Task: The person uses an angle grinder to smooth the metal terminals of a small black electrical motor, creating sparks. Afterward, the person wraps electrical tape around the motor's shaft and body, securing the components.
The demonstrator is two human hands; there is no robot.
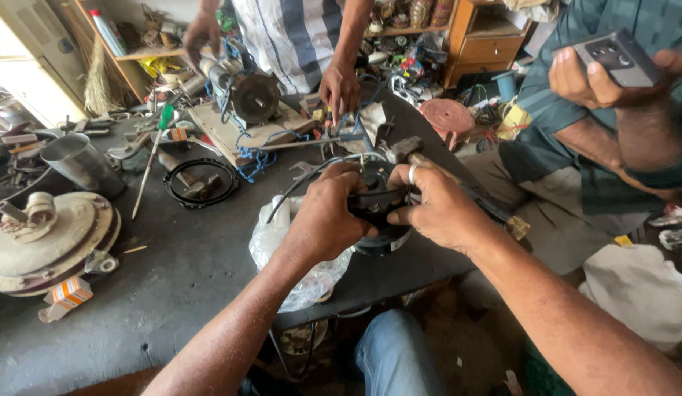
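Observation:
My left hand (327, 215) and my right hand (437, 207) both grip a round black motor part (379, 207) at the near edge of a dark metal workbench (194, 271). The fingers close around its black top piece from both sides. A grey cable (304, 180) curves from the part toward the back. A clear plastic bag (271, 238) lies under my left wrist. A ring sits on one finger of my right hand.
A person in a striped shirt stands behind the bench with a hand (341, 88) near a motor on a wooden board (245, 103). A seated person at right holds a grey box (621, 57). A screwdriver (152, 158), black ring (201, 183), metal cylinder (80, 163) and rusty drum (51, 238) lie left.

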